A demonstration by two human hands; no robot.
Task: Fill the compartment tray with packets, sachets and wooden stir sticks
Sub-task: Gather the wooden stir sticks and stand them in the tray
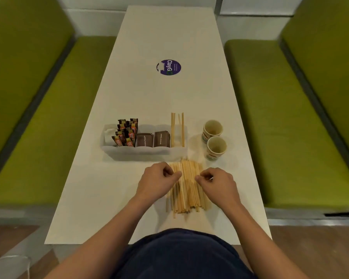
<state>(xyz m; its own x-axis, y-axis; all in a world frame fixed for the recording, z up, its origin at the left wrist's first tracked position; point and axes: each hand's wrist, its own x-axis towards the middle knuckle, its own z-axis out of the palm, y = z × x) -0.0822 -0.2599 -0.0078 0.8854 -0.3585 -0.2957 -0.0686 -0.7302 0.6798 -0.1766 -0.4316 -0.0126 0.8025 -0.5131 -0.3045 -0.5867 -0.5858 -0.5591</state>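
Note:
A translucent compartment tray point(117, 153) stands on the white table. White sachets point(109, 134) fill its left end, then dark stick packets point(127, 130), then brown sachets point(152, 139). Three wooden stir sticks point(177, 129) stand upright in its right compartment. A loose pile of wooden stir sticks point(187, 188) lies in front of the tray. My left hand point(156, 183) rests on the pile's left side with curled fingers, thumb and finger pinching sticks. My right hand point(218, 184) sits curled on the right side, fingertips on the sticks.
Two paper cups point(214, 137) stand right of the tray. A round purple sticker point(169, 67) lies farther up the table point(165, 37). Green bench seats point(48, 121) flank the table on both sides.

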